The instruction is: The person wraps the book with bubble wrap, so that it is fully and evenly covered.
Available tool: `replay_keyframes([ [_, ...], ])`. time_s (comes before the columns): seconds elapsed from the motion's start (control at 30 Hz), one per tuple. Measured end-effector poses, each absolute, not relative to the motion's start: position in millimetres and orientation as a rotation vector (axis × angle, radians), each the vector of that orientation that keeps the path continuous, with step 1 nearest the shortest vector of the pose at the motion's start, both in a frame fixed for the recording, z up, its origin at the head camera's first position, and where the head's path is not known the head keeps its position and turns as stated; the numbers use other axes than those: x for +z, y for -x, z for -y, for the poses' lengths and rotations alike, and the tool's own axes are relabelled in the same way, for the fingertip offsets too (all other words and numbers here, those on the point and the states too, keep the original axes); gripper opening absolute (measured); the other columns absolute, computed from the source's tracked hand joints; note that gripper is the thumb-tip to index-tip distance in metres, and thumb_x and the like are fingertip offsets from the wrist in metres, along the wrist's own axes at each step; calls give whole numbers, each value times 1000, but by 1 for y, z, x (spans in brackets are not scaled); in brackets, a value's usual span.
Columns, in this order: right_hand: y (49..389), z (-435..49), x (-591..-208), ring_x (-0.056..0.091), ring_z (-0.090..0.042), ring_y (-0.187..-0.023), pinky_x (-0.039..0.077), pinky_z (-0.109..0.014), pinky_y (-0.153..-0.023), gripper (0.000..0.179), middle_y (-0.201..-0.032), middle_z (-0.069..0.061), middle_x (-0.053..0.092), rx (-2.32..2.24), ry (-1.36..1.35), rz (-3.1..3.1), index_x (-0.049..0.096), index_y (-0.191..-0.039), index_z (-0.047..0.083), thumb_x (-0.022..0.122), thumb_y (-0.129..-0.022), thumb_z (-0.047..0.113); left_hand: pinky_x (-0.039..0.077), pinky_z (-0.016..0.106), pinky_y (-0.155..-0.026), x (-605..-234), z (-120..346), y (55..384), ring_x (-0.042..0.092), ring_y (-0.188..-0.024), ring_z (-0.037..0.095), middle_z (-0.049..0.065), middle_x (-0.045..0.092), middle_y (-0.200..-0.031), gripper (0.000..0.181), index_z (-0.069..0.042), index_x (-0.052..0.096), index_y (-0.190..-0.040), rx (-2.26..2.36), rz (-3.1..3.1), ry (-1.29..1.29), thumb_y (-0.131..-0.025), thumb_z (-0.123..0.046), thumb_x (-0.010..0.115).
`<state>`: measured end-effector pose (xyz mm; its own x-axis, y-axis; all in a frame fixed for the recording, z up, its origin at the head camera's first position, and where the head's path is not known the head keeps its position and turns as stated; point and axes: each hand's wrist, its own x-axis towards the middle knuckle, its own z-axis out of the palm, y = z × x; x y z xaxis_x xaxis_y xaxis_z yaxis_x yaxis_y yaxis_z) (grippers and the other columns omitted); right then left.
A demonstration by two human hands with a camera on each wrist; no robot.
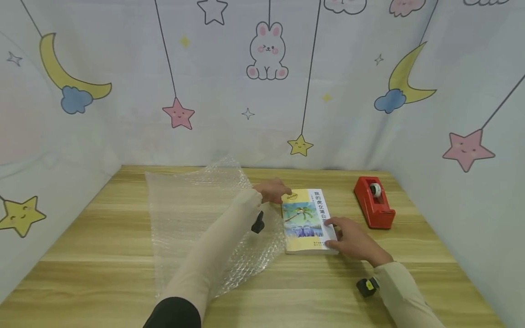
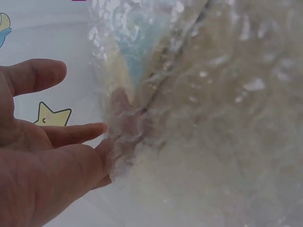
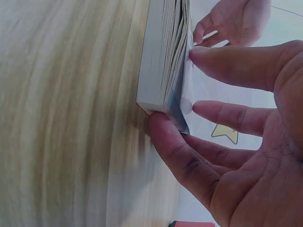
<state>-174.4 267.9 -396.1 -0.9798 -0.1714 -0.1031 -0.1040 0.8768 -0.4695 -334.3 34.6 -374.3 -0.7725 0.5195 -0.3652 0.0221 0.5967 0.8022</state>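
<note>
A thick paperback book (image 1: 303, 221) with a yellow, white and blue palm-tree cover lies on the wooden table. My left hand (image 1: 271, 190) is at its upper left corner, fingertips reaching the top of the cover. In the left wrist view, bubble wrap (image 2: 213, 118) hides part of those fingers and blurs the book behind it. My right hand (image 1: 352, 240) holds the book's right side near the lower corner. The right wrist view shows its thumb on the cover and a finger against the edge beside the page block (image 3: 165, 61).
The clear bubble wrap sheet (image 1: 184, 218) spreads over the table left of the book, passing under my left forearm, its far corner raised. A red tape dispenser (image 1: 374, 202) stands right of the book. A printed curtain (image 1: 229, 82) encloses the table's back and sides.
</note>
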Motion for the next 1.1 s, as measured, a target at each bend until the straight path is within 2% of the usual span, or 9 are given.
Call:
replay_keyframes([
  [0.03, 175, -268, -397, 59, -21, -95, 54, -42, -86, 53, -124, -15, 65, -709, 202, -2904, 61, -132, 5, 81, -85, 21, 51, 39, -106, -375, -35, 335, 65, -83, 16, 11, 53, -144, 25, -3, 61, -94, 1114, -2246, -424, -102, -25, 54],
  [0.13, 177, -267, -397, 57, -20, -94, 53, -41, -84, 55, -121, -13, 65, -700, 201, -2902, 61, -132, 4, 82, -83, 20, 53, 34, -99, -375, -37, 338, 44, -54, 10, 13, 49, -148, 24, 1, 60, -104, 1140, -2230, -395, -102, -22, 52],
  [0.17, 177, -267, -397, 57, -21, -93, 53, -41, -84, 56, -120, -13, 65, -697, 199, -2901, 61, -132, 4, 82, -83, 19, 54, 32, -95, -375, -37, 339, 39, -52, 9, 15, 47, -150, 31, 3, 60, -120, 1151, -2222, -382, -102, -22, 53],
  [0.2, 177, -267, -397, 56, -20, -93, 52, -40, -84, 56, -119, -12, 65, -692, 198, -2900, 61, -132, 4, 82, -83, 19, 53, 30, -92, -376, -38, 341, 40, -53, 8, 16, 31, -163, 44, 3, 51, -139, 1170, -2203, -364, -102, -21, 53],
  [0.27, 178, -266, -397, 55, -20, -93, 50, -38, -82, 57, -116, -11, 65, -685, 199, -2902, 61, -132, 4, 83, -82, 19, 52, 28, -85, -377, -39, 344, 40, -56, 8, 16, 22, -167, 67, -3, 22, -159, 1209, -2172, -313, -102, -20, 53],
  [0.6, 182, -263, -399, 53, -19, -89, 45, -31, -75, 58, -104, -6, 63, -686, 185, -2906, 61, -132, 6, 84, -81, 18, 46, 25, -67, -380, -40, 350, 40, -61, 10, 12, 40, -156, 60, -3, 36, -154, 1199, -2241, -236, -99, -17, 56],
  [0.8, 180, -263, -401, 53, -19, -89, 45, -31, -74, 58, -105, -6, 62, -707, 137, -2902, 63, -131, 7, 86, -78, 18, 42, 25, -60, -380, -43, 347, 38, -56, 10, 8, 49, -116, 54, -2, 42, -148, 1202, -2282, -207, -98, -19, 56],
  [1.0, 177, -266, -401, 51, -19, -86, 41, -30, -71, 57, -97, -5, 60, -725, 131, -2912, 64, -129, 7, 86, -77, 17, 39, 29, -61, -373, -49, 341, 38, -60, 13, 8, 51, -104, 46, 0, 48, -139, 1238, -2306, -190, -98, -20, 57],
  [1.1, 176, -268, -402, 51, -19, -86, 41, -31, -71, 57, -96, -5, 59, -732, 121, -2913, 64, -128, 7, 87, -77, 18, 41, 28, -63, -372, -54, 340, 38, -61, 12, 1, 46, -89, 31, -2, 53, -122, 1333, -2266, -152, -97, -18, 57],
])
